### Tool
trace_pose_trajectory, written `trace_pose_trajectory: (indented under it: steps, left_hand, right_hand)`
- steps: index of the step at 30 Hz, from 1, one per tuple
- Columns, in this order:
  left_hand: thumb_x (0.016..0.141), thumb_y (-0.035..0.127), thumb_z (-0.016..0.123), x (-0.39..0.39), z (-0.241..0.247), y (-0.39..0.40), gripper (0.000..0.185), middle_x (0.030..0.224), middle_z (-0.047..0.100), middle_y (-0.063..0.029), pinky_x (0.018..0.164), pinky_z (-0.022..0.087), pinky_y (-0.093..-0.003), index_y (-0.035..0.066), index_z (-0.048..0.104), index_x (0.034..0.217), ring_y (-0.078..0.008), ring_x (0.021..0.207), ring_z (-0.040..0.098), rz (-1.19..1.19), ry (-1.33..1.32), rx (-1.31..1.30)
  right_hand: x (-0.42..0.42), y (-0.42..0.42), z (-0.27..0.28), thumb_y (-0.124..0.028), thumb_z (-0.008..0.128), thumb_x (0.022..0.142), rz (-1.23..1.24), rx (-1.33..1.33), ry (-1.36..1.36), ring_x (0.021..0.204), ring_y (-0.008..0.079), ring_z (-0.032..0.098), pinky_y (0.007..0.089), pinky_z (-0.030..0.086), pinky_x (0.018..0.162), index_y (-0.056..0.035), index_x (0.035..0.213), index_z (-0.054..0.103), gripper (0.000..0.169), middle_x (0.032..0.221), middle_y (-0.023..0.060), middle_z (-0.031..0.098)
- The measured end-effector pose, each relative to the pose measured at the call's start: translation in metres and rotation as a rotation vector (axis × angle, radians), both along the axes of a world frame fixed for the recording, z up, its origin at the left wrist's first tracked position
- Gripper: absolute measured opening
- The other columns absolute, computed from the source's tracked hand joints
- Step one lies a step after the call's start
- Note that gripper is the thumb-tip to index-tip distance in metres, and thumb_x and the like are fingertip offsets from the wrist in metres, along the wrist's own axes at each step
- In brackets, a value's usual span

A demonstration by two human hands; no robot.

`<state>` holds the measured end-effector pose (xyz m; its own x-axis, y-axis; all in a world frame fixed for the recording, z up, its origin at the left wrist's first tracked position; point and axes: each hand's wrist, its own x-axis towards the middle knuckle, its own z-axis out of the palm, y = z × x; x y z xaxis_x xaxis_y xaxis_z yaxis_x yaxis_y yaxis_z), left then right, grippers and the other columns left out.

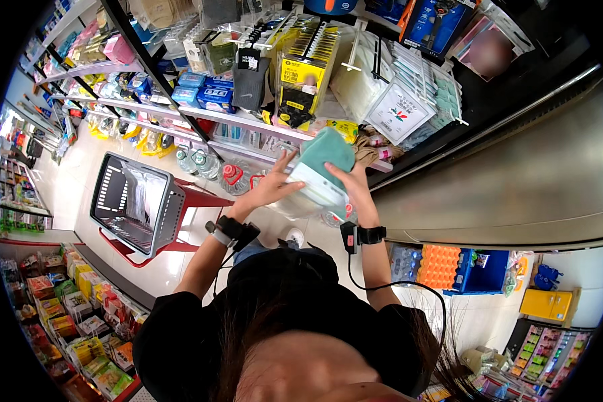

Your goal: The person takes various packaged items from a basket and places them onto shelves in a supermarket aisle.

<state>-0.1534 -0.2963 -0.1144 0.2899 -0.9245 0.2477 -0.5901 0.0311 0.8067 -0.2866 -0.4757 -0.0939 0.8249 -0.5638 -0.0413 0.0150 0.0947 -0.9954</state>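
A folded green cloth item with a pale paper band (326, 153) is in front of me, below the hanging goods. My right hand (354, 186) holds its right side, the thumb lying across the band. At its left edge is my left hand (276, 186), fingers spread; whether it touches the item is unclear. A clear plastic wrapping (294, 206) shows beneath the band. Just beyond hang packets of socks in yellow packaging (301, 90), a grey sock pair (250, 83) and white-carded packs (399, 111).
A grey shopping basket on a red frame (168, 211) stands at the left, with something wrapped in clear plastic inside. Large water bottles (235, 176) stand under the shelf edge (261, 123). A metal-coloured panel (502, 186) is at the right; packaged goods (78, 311) fill a lower-left display.
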Motion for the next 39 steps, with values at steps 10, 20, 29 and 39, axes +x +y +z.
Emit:
trace_pose_trajectory:
  steps: [10, 20, 29, 39]
  left_hand:
    - [0.082, 0.017, 0.061, -0.003, 0.014, -0.011, 0.019, 0.076, 0.057, -0.0186, 0.064, 0.042, -0.0361, 0.000, 0.064, 0.091, -0.0290, 0.079, 0.055, 0.330, 0.298, 0.104]
    - [0.085, 0.020, 0.057, 0.003, 0.012, -0.010, 0.018, 0.089, 0.059, -0.0159, 0.074, 0.044, -0.0328, 0.007, 0.067, 0.093, -0.0290, 0.082, 0.054, 0.468, 0.029, -0.172]
    - [0.090, 0.020, 0.049, 0.005, -0.001, 0.021, 0.023, 0.079, 0.056, -0.0125, 0.071, 0.041, -0.0297, 0.006, 0.065, 0.098, -0.0207, 0.076, 0.050, 0.429, 0.113, 0.022]
    - [0.092, 0.018, 0.046, 0.021, -0.012, 0.049, 0.025, 0.074, 0.056, -0.0089, 0.065, 0.042, -0.0259, 0.002, 0.064, 0.099, -0.0117, 0.069, 0.049, 0.426, 0.161, 0.111]
  right_hand:
    - [-0.018, -0.007, -0.022, -0.018, 0.064, 0.081, -0.012, 0.007, -0.020, 0.090, 0.0100, 0.052, 0.0229, 0.041, 0.078, -0.0003, 0.112, 0.049, 0.039, 0.101, 0.0057, 0.057]
    - [0.006, -0.041, 0.000, -0.013, 0.062, 0.082, -0.457, -0.282, -0.247, 0.071, 0.0054, 0.050, 0.0200, 0.041, 0.066, 0.0029, 0.090, 0.063, 0.018, 0.082, 0.0005, 0.061]
    - [0.040, -0.102, 0.064, -0.015, 0.063, 0.082, -0.816, -0.635, -0.211, 0.057, 0.0060, 0.026, 0.0240, 0.024, 0.047, 0.0025, 0.064, 0.040, 0.034, 0.058, -0.0034, 0.031]
    - [0.072, -0.129, 0.050, -0.012, 0.064, 0.078, -0.906, -0.744, -0.219, 0.050, 0.0145, 0.030, 0.0319, 0.030, 0.047, 0.0069, 0.064, 0.048, 0.029, 0.049, 0.0105, 0.038]
